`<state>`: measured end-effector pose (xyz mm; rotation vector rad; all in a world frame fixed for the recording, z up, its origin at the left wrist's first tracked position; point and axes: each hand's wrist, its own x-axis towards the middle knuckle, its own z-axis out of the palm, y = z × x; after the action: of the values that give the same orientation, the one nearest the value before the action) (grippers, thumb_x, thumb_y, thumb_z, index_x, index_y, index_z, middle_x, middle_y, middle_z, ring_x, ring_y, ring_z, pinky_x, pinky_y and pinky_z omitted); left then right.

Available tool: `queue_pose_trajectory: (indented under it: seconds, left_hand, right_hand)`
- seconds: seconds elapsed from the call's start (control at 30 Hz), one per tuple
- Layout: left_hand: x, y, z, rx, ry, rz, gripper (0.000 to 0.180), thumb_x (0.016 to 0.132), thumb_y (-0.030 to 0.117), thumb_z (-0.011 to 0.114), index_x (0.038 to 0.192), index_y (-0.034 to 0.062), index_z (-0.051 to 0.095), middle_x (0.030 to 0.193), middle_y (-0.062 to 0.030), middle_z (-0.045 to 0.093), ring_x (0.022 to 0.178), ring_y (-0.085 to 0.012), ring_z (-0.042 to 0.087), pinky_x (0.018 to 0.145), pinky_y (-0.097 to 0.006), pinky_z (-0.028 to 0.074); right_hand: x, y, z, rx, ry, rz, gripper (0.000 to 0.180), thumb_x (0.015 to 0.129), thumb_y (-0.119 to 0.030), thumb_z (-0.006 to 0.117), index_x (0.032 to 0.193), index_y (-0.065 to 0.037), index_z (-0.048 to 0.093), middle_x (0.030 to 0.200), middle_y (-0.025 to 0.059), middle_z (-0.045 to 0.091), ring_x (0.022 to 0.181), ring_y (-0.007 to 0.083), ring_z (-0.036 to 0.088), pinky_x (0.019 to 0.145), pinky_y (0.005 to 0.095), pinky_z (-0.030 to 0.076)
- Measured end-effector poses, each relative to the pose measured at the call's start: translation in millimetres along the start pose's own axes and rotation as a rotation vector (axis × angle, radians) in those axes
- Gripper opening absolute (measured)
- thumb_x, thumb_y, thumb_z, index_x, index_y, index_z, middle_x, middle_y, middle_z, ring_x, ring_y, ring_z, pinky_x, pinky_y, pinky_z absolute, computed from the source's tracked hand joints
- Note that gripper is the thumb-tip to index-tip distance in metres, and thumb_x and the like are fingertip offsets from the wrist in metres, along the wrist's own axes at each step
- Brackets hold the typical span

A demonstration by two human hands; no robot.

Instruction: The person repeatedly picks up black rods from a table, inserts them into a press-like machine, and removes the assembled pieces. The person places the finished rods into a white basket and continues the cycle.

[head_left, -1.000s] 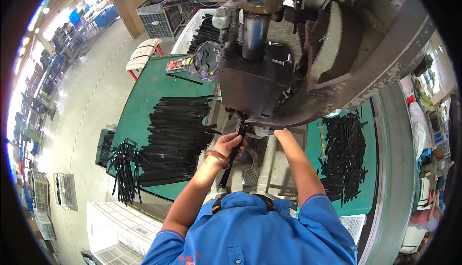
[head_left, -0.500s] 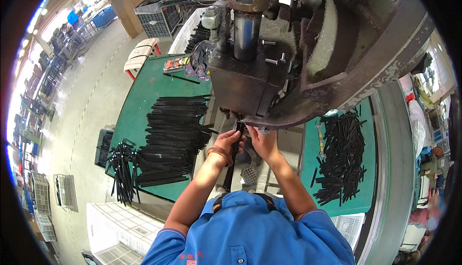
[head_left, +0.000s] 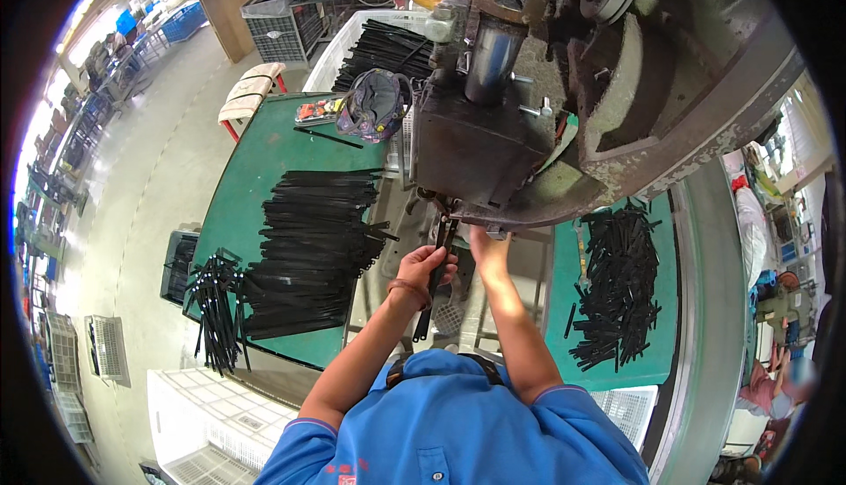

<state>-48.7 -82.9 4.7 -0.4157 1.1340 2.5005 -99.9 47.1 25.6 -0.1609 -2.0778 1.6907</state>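
My left hand (head_left: 426,269), a brown bracelet at its wrist, is closed around a long, narrow black strip (head_left: 426,322). I cannot tell whether it is one strip or a few together. The upper end of the strip points into the working gap of a dark press machine (head_left: 480,146), and its lower end hangs toward my body. My right hand (head_left: 489,254) is raised beside the gap, apart from my left hand. The front of the machine hides its fingers, so what they touch does not show.
Long black strips lie stacked on the green table (head_left: 233,150) at left, with a loose bundle (head_left: 218,309) at its corner. Short black pieces (head_left: 619,282) and a wrench (head_left: 582,251) lie on the right green table. A cap (head_left: 374,106) and white crates (head_left: 207,423) stand nearby.
My right hand has moved up and away from the strip, its fingers now behind the machine's front. My left hand keeps its hold. The whole view has shifted slightly.
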Motion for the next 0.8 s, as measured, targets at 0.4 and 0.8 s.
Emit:
queue_pose_trajectory:
  seconds: [0.4,0.8]
  left_hand:
    - [-21.4,-1.9,-35.1,0.280,-0.063,-0.008,0.018,0.092,0.019,0.054,0.097,0.0016,0.055,0.081,-0.0095,0.065,0.065,-0.0182,0.064,0.055,-0.030,0.053]
    - [-66.0,39.4,-40.4,0.483,-0.223,-0.070,0.021,0.093,0.021,0.050,0.103,0.0025,0.051,0.078,-0.0100,0.064,0.056,-0.0159,0.062,0.044,-0.024,0.048]
  right_hand:
    - [-34.5,-21.0,0.3,0.193,-0.408,0.157,0.021,0.095,-0.021,0.051,0.085,-0.002,0.054,0.060,-0.0025,0.051,0.048,0.0041,0.045,0.044,0.0207,0.037]
    - [-27.5,-3.2,1.0,0.068,-0.406,0.251,0.018,0.089,-0.016,0.059,0.078,-0.002,0.057,0.059,-0.0032,0.050,0.051,0.0035,0.044,0.045,0.0215,0.035]
